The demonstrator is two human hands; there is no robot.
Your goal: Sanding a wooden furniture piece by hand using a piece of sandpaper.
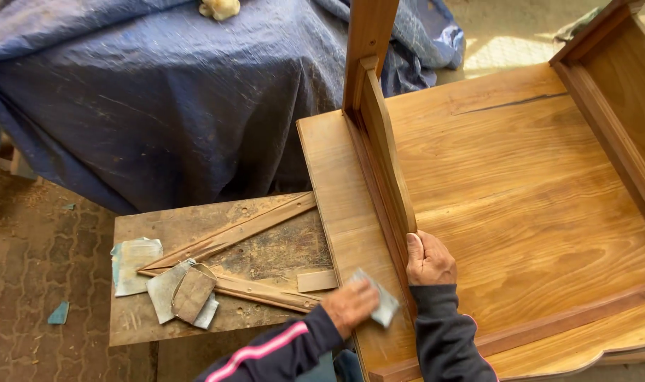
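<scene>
Grey-white sandpaper point(379, 301), a folded scrap, is pinched in the left hand point(351, 305), whose grip is closed around it and presses it flat onto the overhanging edge board point(340, 205) of an upturned wooden table point(520, 191). The right hand point(428, 260) sits just to the right of it, its grip wrapped narrowly over the near end of the apron rail point(386, 155) that runs away from the viewer, thumb up along the rail's top; it holds nothing loose. Both sleeves are dark, the left one with a pink stripe.

The table lies upside down, its honey-coloured underside facing up, with a leg point(368, 42) rising at the far end of the rail and another rail point(612, 127) along the right side. A dark crack runs across the far part of the panel.

To the left, lower down, stands a worn tabletop point(195, 223) carrying thin wooden strips point(245, 230) laid in a narrow V, a small flat offcut point(317, 281), and several used sandpaper sheets point(170, 286) in a loose pile near its left edge. Behind it a blue tarpaulin point(167, 99) drapes over something bulky, with a pale lump, possibly a rag point(219, 8), at the top. Brick paving point(32, 255) covers the ground at left.
</scene>
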